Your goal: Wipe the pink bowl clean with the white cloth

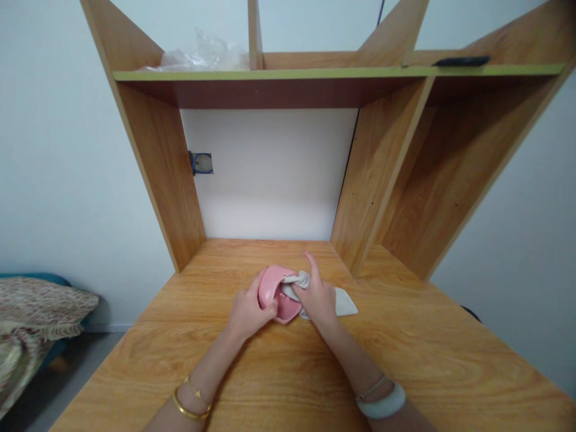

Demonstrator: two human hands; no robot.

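Note:
My left hand (248,310) is closed around the left side of a pink shoe-like object (275,287), tilting it on the wooden desk (288,360). My right hand (318,297) is closed on a pale grey cloth (342,302) and presses a bunched part of it into the pink object's opening, index finger pointing up. The rest of the cloth trails flat on the desk to the right of my hand. Gold bangles circle my left wrist, a white bangle my right.
A wooden hutch rises behind the desk, with an upright divider (373,180) at right and a green-edged shelf (315,73) above. Crumpled clear plastic (202,55) and a dark flat object (461,60) lie on that shelf. A bed with a patterned cover (31,312) stands at left.

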